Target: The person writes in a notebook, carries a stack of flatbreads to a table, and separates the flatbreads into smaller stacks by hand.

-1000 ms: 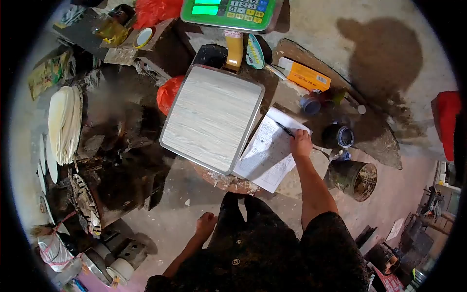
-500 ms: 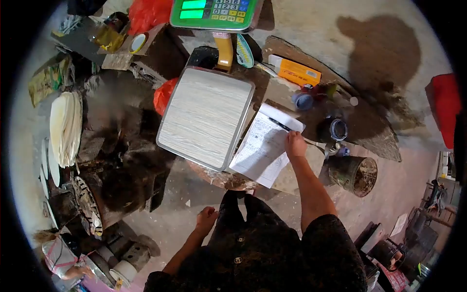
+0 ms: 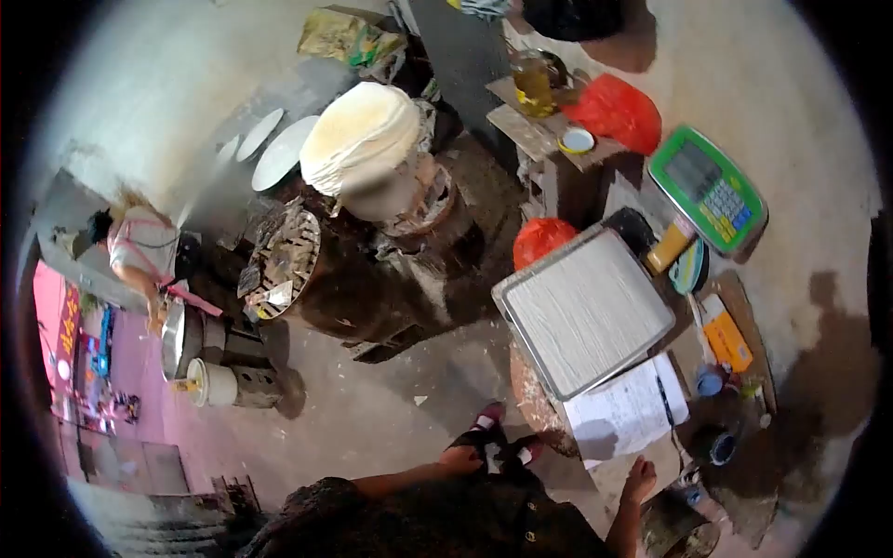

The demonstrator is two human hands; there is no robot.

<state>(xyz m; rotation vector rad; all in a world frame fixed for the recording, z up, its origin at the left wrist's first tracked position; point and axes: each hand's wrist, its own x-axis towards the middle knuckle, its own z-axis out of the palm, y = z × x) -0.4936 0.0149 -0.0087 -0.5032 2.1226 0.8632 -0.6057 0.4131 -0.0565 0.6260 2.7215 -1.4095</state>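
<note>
My left hand (image 3: 462, 458) hangs loosely curled near my leg, with nothing visible in it. Just off the near edge of an open notebook (image 3: 614, 414) is my right hand (image 3: 640, 479), its fingers curled in and no object showing in them. Handwriting covers part of the notebook's page. A black pen (image 3: 665, 400) lies across the page, apart from my right hand. Beside the notebook is the wide metal platform of a weighing scale (image 3: 586, 312). Its green display unit (image 3: 709, 191) stands at the far side, with a dark screen.
Round white sheets (image 3: 363, 139) are piled on a sooty stove at the upper left. Another person (image 3: 144, 246) bends over a metal pan (image 3: 181, 339) at far left. An orange box (image 3: 726, 333), dark jars (image 3: 716, 445) and a bucket (image 3: 679, 530) are at right.
My view has swung left, bringing the other person and a doorway into sight. My right hand has drawn back from the notebook and pen. The scale's lit digits now look dark.
</note>
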